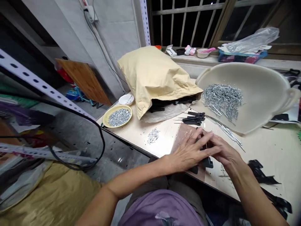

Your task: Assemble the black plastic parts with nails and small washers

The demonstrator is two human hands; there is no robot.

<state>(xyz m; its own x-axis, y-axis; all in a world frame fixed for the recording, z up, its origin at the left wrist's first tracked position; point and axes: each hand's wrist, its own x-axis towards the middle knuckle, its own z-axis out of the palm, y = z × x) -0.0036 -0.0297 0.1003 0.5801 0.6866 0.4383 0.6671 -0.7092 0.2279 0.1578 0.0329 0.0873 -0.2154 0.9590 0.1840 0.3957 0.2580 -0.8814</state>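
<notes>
My left hand (pixel 191 153) reaches over a brown board (pixel 180 138) at the table's front edge, its fingers stretched out and slightly spread. Beneath and between my hands is a black plastic part (pixel 207 162), mostly covered. My right hand (pixel 223 150) is closed around the upper area of this part with bent fingers; its fingertips are partly hidden behind the left fingers. Behind the board lie several black plastic pieces with thin metal pins (pixel 192 119). Long metal rods (pixel 227 133) lie to their right.
A large pale basin (pixel 263 103) holds many metal pins. A yellowish sack (pixel 157 72) with black parts inside stands at the back. On the left are a yellow dish (pixel 105 121) of small metal pieces, a white dish (pixel 126 99) and a loose pile (pixel 153 136). Black parts (pixel 261 172) lie right.
</notes>
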